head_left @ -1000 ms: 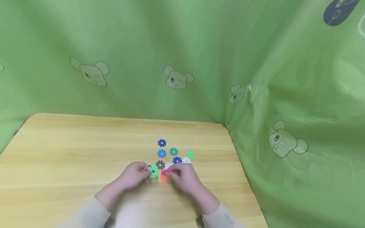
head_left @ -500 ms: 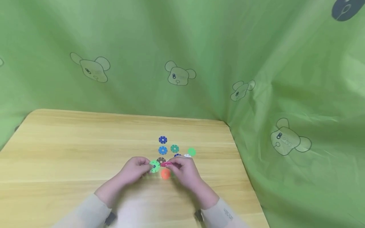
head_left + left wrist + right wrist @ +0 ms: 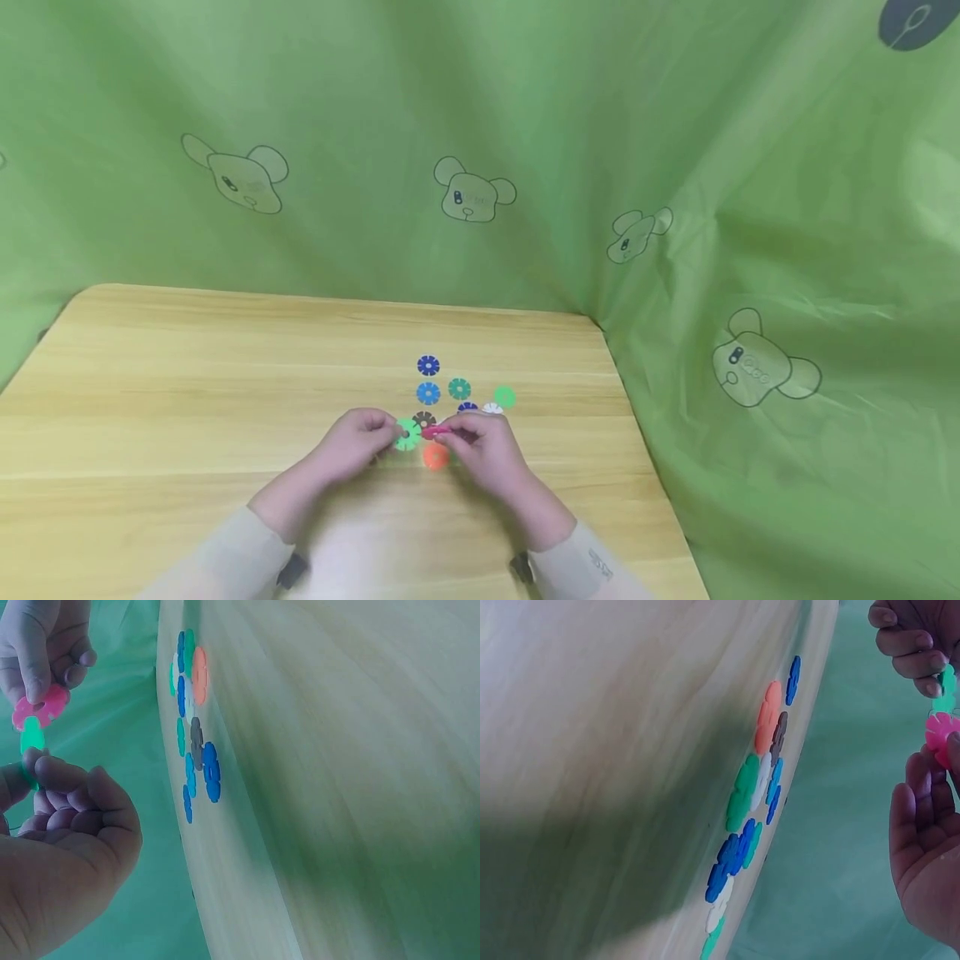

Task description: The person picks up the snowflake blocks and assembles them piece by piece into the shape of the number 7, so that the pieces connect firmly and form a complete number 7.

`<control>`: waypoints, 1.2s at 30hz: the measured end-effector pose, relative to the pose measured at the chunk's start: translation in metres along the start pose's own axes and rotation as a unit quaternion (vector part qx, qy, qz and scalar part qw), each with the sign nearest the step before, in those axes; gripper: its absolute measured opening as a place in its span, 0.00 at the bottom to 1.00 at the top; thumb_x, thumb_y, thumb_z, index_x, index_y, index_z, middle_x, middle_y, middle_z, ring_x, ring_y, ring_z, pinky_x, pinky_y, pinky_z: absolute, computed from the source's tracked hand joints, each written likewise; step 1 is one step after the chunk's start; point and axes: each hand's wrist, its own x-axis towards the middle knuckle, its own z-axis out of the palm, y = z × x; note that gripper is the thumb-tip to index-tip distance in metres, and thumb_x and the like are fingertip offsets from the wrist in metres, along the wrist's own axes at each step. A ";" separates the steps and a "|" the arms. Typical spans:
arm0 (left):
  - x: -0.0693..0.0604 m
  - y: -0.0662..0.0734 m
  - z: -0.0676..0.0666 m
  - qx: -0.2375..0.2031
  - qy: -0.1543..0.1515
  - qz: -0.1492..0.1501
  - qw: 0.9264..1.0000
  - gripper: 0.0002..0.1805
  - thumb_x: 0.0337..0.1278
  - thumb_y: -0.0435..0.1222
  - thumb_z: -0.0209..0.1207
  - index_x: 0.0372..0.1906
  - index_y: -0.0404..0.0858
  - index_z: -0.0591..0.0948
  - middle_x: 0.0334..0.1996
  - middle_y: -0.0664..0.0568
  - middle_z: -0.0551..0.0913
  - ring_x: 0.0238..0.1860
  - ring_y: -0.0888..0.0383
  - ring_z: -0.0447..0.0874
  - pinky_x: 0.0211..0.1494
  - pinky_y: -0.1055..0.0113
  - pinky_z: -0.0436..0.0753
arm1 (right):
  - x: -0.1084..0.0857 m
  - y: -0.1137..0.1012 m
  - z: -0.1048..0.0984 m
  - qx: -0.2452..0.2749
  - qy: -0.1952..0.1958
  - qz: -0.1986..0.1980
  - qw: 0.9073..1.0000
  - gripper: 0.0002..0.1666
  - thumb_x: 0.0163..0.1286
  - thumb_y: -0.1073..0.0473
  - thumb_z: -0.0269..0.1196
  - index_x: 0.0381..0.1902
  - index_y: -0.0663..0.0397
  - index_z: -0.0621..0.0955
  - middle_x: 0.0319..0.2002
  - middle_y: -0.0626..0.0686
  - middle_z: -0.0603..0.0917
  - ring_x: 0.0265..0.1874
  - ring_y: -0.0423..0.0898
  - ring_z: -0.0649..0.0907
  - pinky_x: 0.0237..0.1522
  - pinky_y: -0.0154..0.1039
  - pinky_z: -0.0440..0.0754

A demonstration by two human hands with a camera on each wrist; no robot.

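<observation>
My left hand (image 3: 356,446) pinches a light green notched disc (image 3: 407,435) by its left edge, its face toward the head camera. My right hand (image 3: 487,454) pinches a pink notched disc (image 3: 430,432) that is seen nearly edge-on. In the left wrist view the pink disc (image 3: 49,707) meets the green disc (image 3: 32,736) at the edge, both held above the table. The right wrist view has the green disc (image 3: 945,690) against the pink disc (image 3: 942,735). How deeply their slots are joined, I cannot tell.
On the wooden table (image 3: 187,375) lie several notched discs: dark blue (image 3: 428,365), light blue (image 3: 428,393), teal (image 3: 460,388), green (image 3: 505,397), white (image 3: 492,408), brown (image 3: 423,419) and orange (image 3: 435,456). A green curtain (image 3: 337,167) hangs behind and to the right.
Since a second ago, the pink disc in my right hand has moved left and up from over the orange disc to the green disc's edge. My left hand keeps its hold.
</observation>
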 end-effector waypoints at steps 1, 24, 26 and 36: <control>0.000 0.000 0.000 0.000 0.000 0.000 1.000 0.16 0.76 0.36 0.58 0.26 0.35 0.79 0.22 0.49 0.77 0.23 0.59 0.69 0.27 0.71 0.74 | 0.000 0.000 0.000 0.000 0.001 -0.003 1.000 0.05 0.67 0.69 0.73 0.39 0.58 0.90 0.38 0.48 0.92 0.37 0.41 0.90 0.40 0.35 0.91; -0.004 0.012 0.006 0.001 0.003 -0.013 1.000 0.12 0.73 0.32 0.60 0.30 0.33 0.85 0.18 0.52 0.77 0.18 0.63 0.66 0.20 0.77 0.66 | 0.000 -0.005 0.002 -0.070 0.001 -0.144 0.987 0.05 0.64 0.69 0.74 0.37 0.56 0.91 0.32 0.48 0.90 0.31 0.37 0.86 0.35 0.29 0.87; -0.006 0.013 0.007 -0.002 0.005 -0.013 1.000 0.12 0.73 0.31 0.60 0.30 0.33 0.85 0.18 0.53 0.78 0.19 0.62 0.68 0.21 0.76 0.67 | 0.001 -0.005 0.002 -0.065 0.000 -0.158 0.985 0.05 0.64 0.70 0.74 0.36 0.57 0.91 0.32 0.49 0.90 0.31 0.38 0.86 0.35 0.29 0.87; -0.008 0.015 0.009 -0.004 0.009 -0.011 1.000 0.12 0.73 0.33 0.61 0.31 0.33 0.86 0.19 0.51 0.79 0.20 0.62 0.68 0.21 0.76 0.67 | 0.000 -0.004 0.002 -0.054 0.009 -0.171 0.984 0.05 0.64 0.71 0.74 0.36 0.59 0.90 0.32 0.50 0.90 0.31 0.37 0.86 0.35 0.29 0.88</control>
